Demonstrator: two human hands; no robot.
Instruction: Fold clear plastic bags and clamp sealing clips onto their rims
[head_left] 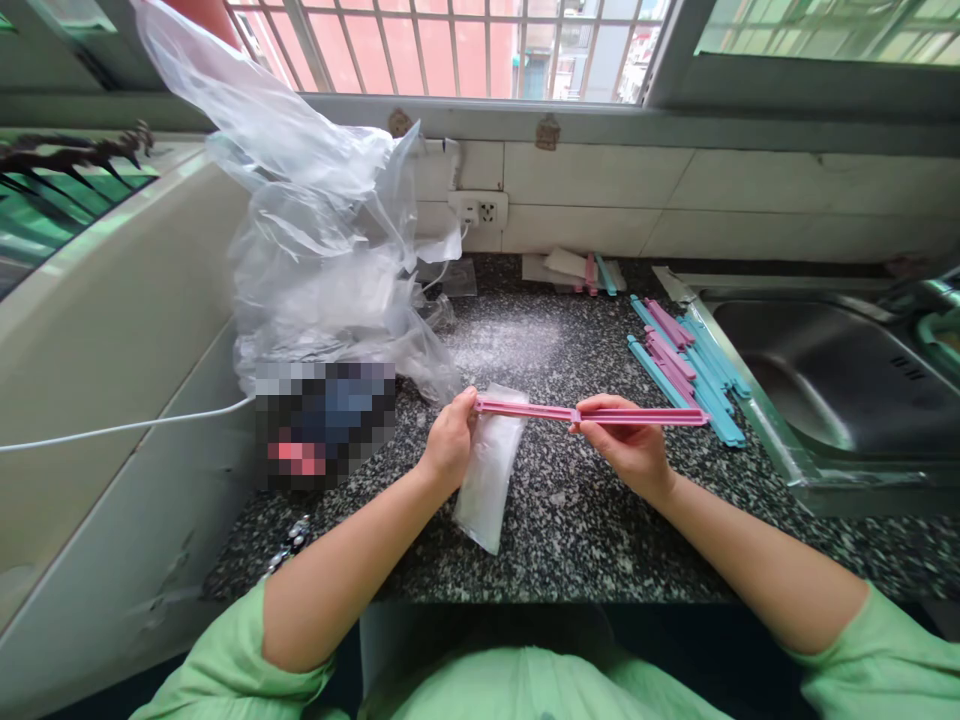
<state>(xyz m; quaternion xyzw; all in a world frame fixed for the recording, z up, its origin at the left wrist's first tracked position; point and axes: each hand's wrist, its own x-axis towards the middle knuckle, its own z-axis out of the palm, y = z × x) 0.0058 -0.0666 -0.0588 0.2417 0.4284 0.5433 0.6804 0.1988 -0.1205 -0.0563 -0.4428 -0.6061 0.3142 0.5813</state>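
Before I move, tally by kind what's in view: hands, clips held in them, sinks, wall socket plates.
Hands, left and right: 2
Opened pink sealing clip: 1
Stainless-steel sink: 1
White wall socket plate: 1
Total: 5

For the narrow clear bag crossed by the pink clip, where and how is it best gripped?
Probably by the near end of the clear bag, pinched between finger and thumb from the person's side: it is flat and long, the pink clip crosses its far part beside the left hand, and its near end is uncovered.
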